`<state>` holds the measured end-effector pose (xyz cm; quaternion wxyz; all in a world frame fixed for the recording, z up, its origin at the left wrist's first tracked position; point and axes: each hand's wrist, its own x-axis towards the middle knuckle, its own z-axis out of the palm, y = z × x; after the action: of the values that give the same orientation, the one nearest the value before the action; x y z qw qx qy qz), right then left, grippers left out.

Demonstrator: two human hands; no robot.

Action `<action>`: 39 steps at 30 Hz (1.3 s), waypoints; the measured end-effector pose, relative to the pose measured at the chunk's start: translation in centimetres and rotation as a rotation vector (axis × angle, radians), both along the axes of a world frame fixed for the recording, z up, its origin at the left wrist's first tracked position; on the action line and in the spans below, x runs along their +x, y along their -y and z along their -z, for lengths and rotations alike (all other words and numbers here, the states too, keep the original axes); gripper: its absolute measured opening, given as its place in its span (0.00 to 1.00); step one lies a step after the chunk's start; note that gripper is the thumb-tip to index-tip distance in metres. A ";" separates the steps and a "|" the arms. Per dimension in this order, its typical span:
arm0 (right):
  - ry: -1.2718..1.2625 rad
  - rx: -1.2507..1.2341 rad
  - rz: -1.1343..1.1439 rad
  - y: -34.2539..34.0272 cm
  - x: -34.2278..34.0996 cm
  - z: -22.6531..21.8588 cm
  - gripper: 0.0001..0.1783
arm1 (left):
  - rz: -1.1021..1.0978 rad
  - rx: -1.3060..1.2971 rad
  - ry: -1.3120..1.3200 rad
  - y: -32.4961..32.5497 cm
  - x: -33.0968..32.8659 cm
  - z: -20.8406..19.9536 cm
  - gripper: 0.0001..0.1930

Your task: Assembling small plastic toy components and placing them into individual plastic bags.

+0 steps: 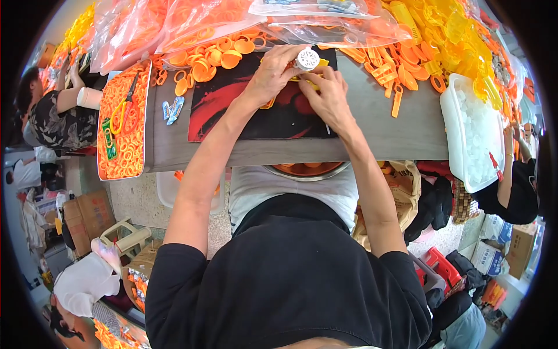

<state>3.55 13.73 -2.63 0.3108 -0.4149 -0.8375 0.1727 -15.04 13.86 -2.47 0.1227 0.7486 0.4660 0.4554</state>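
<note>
Over the dark mat with red patterns [232, 96], my left hand [272, 72] has its fingers closed round a small plastic part, topped by a white round cap with a cut-out pattern [307, 59]. My right hand [329, 96] meets it from the right, fingers bent and pinched at a yellow plastic piece [314, 82] just below the cap. The fingers hide most of the yellow piece and how the two parts join. Loose orange round caps [215, 57] lie beyond my left hand.
At left stands a tray of orange rings [125, 154] with scissors [123, 113] on top; two blue-and-white wrapped pieces [172, 110] lie beside it. Clear bags [192, 23] and yellow parts [450, 35] line the far side. A white tub [459, 139] sits right. Other people work at both sides.
</note>
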 end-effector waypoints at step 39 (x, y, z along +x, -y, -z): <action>-0.461 -0.249 -0.130 -0.6 2.9 -3.1 0.50 | 0.421 -0.209 -0.332 -2.0 -1.5 -7.9 0.20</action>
<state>6.47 14.30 0.46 0.4284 -0.3451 -0.7417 0.3837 -16.52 15.86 5.46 0.2133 0.8763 0.3587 0.2408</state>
